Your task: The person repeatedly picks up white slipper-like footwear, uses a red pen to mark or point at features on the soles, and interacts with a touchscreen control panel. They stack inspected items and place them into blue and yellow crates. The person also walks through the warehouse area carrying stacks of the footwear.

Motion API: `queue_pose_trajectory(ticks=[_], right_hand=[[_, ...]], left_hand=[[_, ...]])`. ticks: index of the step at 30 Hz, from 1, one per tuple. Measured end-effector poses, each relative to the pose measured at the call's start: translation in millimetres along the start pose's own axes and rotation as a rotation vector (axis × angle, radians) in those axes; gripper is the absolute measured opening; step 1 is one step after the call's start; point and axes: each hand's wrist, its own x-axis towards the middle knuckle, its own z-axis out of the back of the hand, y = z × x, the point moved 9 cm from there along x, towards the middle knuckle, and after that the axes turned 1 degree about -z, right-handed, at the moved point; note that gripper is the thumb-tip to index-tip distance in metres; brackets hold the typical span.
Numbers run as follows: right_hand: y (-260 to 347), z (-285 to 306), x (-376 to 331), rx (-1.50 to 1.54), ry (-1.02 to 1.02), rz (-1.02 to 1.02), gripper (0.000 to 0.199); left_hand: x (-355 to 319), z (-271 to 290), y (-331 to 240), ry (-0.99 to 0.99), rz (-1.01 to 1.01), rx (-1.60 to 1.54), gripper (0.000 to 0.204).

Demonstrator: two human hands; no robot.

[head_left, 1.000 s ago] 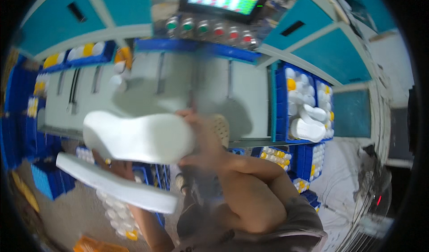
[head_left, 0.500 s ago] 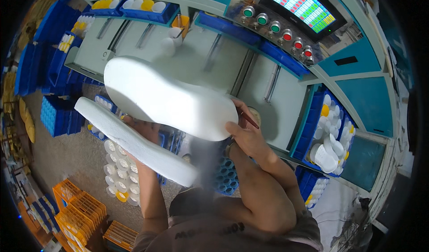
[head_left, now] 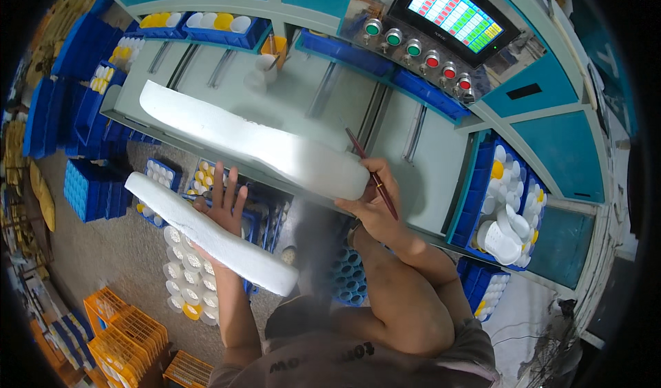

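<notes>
My right hand (head_left: pixel 377 198) grips one end of a thick white foam shoe sole (head_left: pixel 255 140), which is tilted with its side wall toward me. Between the same hand's fingers sits a slim dark-red pen-like tool (head_left: pixel 379 188), its thin tip pointing up and away. A second white sole (head_left: pixel 206 229), rough along its edge, lies across the palm of my left hand (head_left: pixel 224 212). That hand's fingers stretch up past the sole, apart from each other. Part of the left thumb shows at the sole's far edge; the rest of the palm is hidden.
A grey-green machine bed (head_left: pixel 434 174) with slots spans the front, under a control panel with a lit screen (head_left: pixel 454 13) and green and red buttons. Blue bins of white and yellow pieces (head_left: pixel 506 202) stand right. Stacked blue crates (head_left: pixel 89 188) and orange baskets (head_left: pixel 131 340) are left.
The sole in my right hand has tipped from its broad face to its side. My left fingers have straightened and spread, and the red tool has swung into fuller view.
</notes>
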Motion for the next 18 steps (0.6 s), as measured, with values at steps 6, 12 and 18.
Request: queue_pose_trajectory(ticks=[6, 12, 18], right_hand=[[7, 1, -3, -0.255, -0.011, 0.17, 0.06], [0, 7, -4, 0.022, -0.047, 0.002, 0.064], [-4, 28, -11, 0.185, -0.156, -0.098, 0.053]], left_hand=[[-4, -5, 3, -0.017, 0.004, 0.082, 0.025], [-6, -8, 14, 0.062, 0.062, 0.145, 0.028], [-13, 8, 16, -0.077, 0.07, 0.236, 0.067]])
